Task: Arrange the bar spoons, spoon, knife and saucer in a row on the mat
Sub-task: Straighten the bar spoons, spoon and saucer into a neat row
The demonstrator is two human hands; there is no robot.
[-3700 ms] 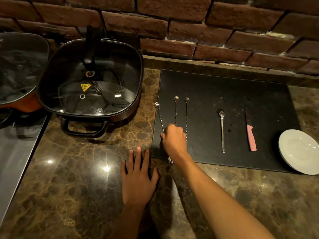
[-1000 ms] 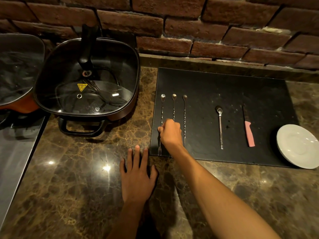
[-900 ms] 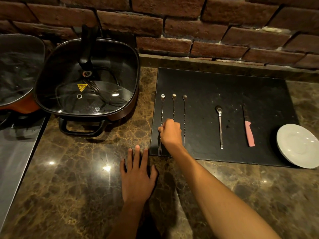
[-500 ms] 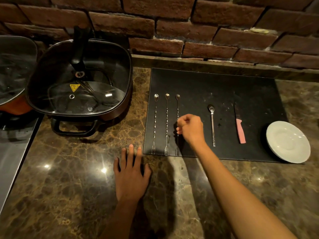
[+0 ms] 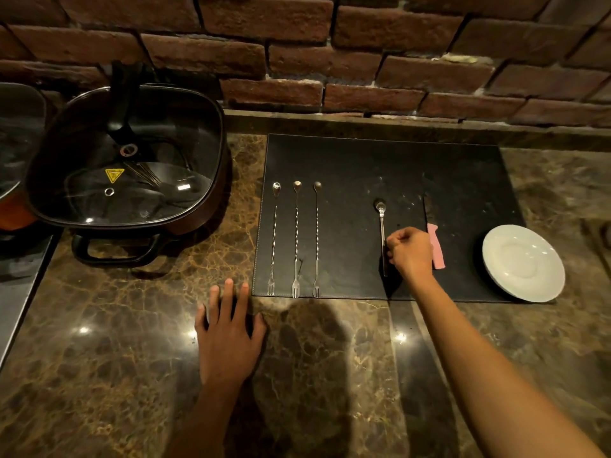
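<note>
A black mat (image 5: 363, 160) lies on the brown marble counter. Three twisted bar spoons (image 5: 296, 239) lie parallel along its left side, fork ends towards me. Right of the mat's middle is a small spoon (image 5: 381, 216). My right hand (image 5: 410, 252) is over its lower handle, with curled fingertips pinching it. Just right of that hand lies a knife with a pink handle (image 5: 437, 249). A white saucer (image 5: 524, 262) sits at the mat's right end, overhanging the edge. My left hand (image 5: 228, 332) rests flat on the counter, in front of the mat's left corner.
A square electric pan with a glass lid (image 5: 125, 160) stands left of the mat, its handle towards me. Another lidded pan (image 5: 13, 143) is at the far left, above a steel surface (image 5: 13, 292). A brick wall and a low ledge run behind the mat.
My right hand let go of the leftmost bar spoon, now straight beside the other two, and moved right to the small spoon's handle. My left hand stayed flat.
</note>
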